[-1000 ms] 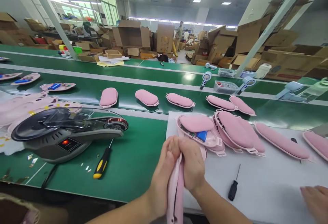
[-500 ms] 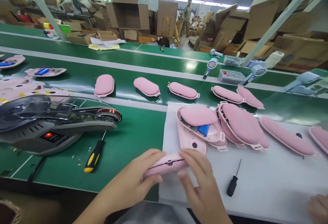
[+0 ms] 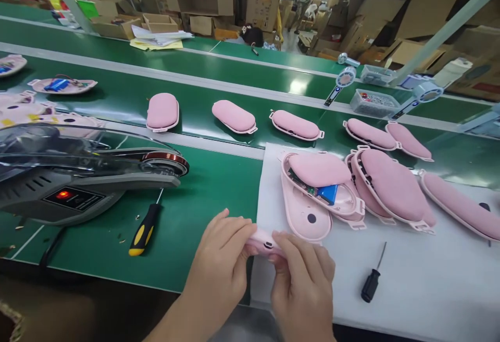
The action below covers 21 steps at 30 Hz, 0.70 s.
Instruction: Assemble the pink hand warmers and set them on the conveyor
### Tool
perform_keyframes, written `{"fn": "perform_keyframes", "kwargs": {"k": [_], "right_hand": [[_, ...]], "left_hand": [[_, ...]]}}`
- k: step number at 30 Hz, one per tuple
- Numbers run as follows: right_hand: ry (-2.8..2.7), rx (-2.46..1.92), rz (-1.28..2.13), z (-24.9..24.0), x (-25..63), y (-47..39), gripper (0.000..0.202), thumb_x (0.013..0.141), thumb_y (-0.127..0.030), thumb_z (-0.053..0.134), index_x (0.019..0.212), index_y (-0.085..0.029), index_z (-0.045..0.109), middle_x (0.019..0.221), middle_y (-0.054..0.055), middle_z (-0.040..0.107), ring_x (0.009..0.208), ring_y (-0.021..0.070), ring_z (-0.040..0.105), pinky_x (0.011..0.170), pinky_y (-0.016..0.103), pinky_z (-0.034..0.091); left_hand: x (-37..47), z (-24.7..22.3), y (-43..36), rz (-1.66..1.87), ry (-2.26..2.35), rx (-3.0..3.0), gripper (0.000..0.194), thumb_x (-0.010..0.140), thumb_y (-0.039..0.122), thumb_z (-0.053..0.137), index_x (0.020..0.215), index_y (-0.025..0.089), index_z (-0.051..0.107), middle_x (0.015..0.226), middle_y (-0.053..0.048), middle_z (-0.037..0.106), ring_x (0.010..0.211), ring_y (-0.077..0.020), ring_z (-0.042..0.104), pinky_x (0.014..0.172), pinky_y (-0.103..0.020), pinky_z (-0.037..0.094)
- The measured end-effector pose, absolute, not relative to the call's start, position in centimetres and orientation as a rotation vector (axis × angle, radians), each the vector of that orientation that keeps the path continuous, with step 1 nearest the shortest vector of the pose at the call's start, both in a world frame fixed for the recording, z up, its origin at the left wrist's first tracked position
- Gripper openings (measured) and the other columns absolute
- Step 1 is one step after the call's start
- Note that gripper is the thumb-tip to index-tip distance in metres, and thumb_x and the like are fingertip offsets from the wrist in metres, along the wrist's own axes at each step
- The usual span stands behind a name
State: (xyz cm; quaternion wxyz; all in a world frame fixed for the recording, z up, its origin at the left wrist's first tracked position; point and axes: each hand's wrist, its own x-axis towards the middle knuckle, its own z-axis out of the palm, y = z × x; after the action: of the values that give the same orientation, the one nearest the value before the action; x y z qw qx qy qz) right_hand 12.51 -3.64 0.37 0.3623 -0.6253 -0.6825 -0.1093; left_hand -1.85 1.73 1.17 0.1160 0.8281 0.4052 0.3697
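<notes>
A pink oval case (image 3: pixel 265 244) is held between both hands at the table's front edge, a small dark slot showing on its near side. My left hand (image 3: pixel 222 258) wraps round its left end, and my right hand (image 3: pixel 302 274) presses round the right end. Behind them on the white sheet (image 3: pixel 422 279) lies a pile of pink cases (image 3: pixel 398 185), with an opened one (image 3: pixel 320 175) showing a blue block and a circuit board. A black screwdriver (image 3: pixel 370 284) rests right of my right hand.
A grey machine (image 3: pixel 89 185) with a red light stands at left, beside a yellow-black screwdriver (image 3: pixel 144 230). More pink cases (image 3: pixel 234 116) lie in a row on the green belt. Small handheld fans (image 3: pixel 339 84) and a clear box of parts (image 3: pixel 374 105) are farther back.
My right hand's thumb has closed onto the case, and both hands now cover more of it. The case has turned in the hands. The view has tilted down and shifted left.
</notes>
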Motion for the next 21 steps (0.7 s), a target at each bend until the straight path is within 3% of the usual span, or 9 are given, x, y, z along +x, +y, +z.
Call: {"fn": "perform_keyframes", "kwargs": {"k": [8,14,17,21], "right_hand": [[-1.666,-1.625,-0.192,0.8,12.0,-3.3,0.022,0.089,-0.005,0.045,0.1,-0.019,0.058,0.09,0.005,0.068,0.081,0.0188,0.055,0.077,0.034,0.038],[-1.693,-1.651,-0.171,0.6,12.4,-3.7,0.028,0.089,-0.006,0.04,0.106,-0.021,0.057,0.105,0.008,0.066,0.103,0.0227,0.057,0.09,0.04,0.038],[-1.762,-1.616,-0.226,0.8,11.2,-3.3,0.029,0.091,-0.01,0.041,0.115,-0.017,0.055,0.119,0.012,0.062,0.115,0.0253,0.053,0.094,0.041,0.037],[-1.858,-1.536,-0.188,1.5,9.3,-1.8,0.026,0.092,-0.013,0.042,0.113,-0.015,0.058,0.102,0.01,0.069,0.095,0.0226,0.059,0.087,0.036,0.037]], "left_hand": [[-2.3,2.3,2.8,1.143,1.051,2.356,0.021,0.082,0.009,0.052,0.092,0.021,0.067,0.08,-0.003,0.073,0.071,-0.0168,0.065,0.081,-0.038,0.055],[-5.5,1.5,3.6,0.754,1.039,1.945,0.029,0.085,0.027,0.059,0.112,0.026,0.067,0.111,-0.004,0.073,0.104,-0.0227,0.066,0.095,-0.038,0.052],[-6.1,0.6,3.4,0.773,1.016,1.685,0.03,0.083,0.032,0.061,0.112,0.025,0.069,0.113,-0.006,0.072,0.104,-0.0239,0.066,0.093,-0.036,0.053],[-5.5,-0.3,3.0,0.894,0.936,1.588,0.026,0.086,0.028,0.059,0.11,0.025,0.07,0.113,-0.005,0.072,0.099,-0.0211,0.068,0.087,-0.031,0.055]]}}
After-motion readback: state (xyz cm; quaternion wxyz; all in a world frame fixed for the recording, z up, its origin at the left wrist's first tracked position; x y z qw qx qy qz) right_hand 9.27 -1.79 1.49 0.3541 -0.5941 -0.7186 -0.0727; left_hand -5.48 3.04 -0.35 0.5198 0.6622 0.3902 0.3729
